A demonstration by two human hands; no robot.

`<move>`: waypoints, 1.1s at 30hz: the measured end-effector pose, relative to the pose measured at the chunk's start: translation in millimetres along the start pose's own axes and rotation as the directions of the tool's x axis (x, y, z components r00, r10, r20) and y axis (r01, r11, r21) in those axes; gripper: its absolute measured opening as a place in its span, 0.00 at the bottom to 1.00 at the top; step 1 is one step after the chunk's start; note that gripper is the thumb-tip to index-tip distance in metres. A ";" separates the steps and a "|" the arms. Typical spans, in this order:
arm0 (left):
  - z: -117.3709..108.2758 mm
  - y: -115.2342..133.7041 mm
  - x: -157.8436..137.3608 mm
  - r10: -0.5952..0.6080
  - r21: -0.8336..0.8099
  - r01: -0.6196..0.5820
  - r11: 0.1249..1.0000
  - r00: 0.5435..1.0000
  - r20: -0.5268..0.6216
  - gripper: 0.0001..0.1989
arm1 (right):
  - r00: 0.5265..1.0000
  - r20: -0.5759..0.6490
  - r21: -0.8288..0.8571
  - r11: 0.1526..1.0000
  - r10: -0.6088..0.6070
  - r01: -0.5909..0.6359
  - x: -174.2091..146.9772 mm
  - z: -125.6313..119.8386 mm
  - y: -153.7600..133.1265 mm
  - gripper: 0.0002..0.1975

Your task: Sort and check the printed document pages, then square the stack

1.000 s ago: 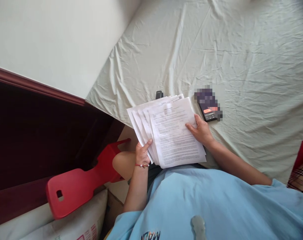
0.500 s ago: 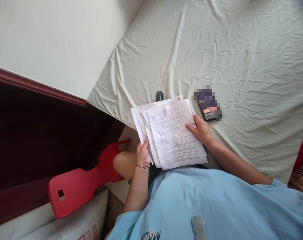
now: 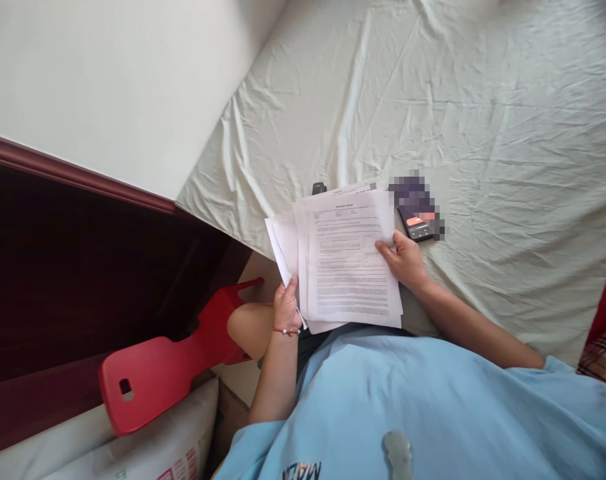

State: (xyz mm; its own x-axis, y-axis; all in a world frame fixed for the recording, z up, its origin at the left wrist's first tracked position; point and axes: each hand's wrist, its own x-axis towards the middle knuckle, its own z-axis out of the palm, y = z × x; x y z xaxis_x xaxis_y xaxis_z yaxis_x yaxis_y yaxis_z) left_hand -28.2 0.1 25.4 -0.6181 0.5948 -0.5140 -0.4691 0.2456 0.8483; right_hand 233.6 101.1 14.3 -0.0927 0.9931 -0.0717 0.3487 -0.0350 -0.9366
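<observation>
From here I see my left hand (image 3: 286,305) pinching rear sheets (image 3: 286,240), my right hand (image 3: 407,261) pinching front sheets (image 3: 353,267), presumably supporting both edges.

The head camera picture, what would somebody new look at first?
Probably the white papers, held in the middle between the left hand and right hand. Next might come the bright red chair at the lower left, then the dark phone on the pale sheet, just above the right hand.
</observation>
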 end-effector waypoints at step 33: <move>-39.3 16.9 24.9 0.228 0.210 -0.202 0.957 0.968 -0.106 0.25 | 0.999 0.036 -0.106 0.994 -0.003 0.007 0.4 -2.0 -0.9 0.09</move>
State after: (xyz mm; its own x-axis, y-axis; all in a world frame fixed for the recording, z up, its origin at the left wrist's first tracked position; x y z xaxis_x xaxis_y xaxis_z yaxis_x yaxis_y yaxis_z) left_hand -76.3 -11.0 22.0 -0.7720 0.5505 -0.3178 -0.1914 0.2754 0.9421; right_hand 235.1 101.7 15.9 -0.1276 0.9885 -0.0810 0.4452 -0.0159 -0.8953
